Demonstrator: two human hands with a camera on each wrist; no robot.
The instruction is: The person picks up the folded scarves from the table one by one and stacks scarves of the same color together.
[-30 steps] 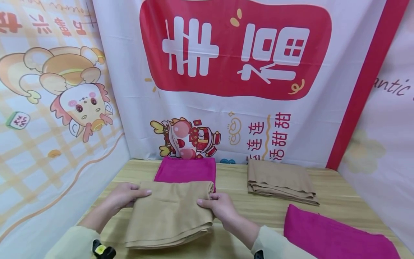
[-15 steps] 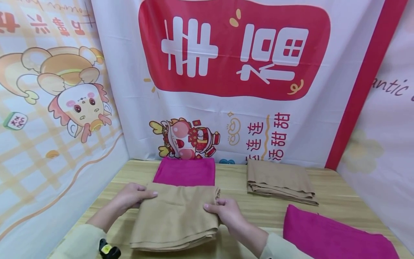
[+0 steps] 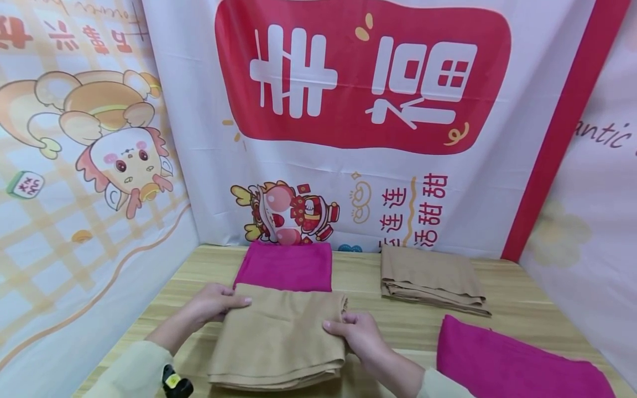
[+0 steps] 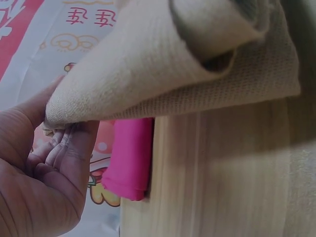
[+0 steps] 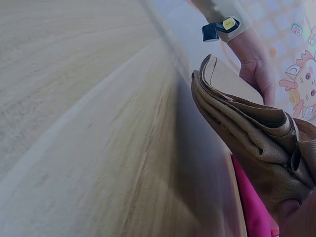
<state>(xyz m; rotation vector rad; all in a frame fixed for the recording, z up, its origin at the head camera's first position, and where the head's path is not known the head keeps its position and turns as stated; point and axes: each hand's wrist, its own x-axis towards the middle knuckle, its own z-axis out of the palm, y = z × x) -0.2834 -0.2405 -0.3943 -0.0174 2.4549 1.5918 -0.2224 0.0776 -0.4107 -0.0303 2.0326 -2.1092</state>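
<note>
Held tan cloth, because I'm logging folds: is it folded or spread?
Folded: the held tan cloth shows several stacked layers at its edge in the right wrist view.

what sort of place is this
Probably a small indoor booth or curtained-off work corner, though that's a guess: a wood-grain table stands before a red-and-white printed hanging, and a cartoon-printed hanging closes off the left side.

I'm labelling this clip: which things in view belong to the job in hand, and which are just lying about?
In the job:
tan folded cloth, held at both sides
left hand
right hand

Apparently just lying about:
far magenta cloth
brown folded cloth
near magenta cloth
</note>
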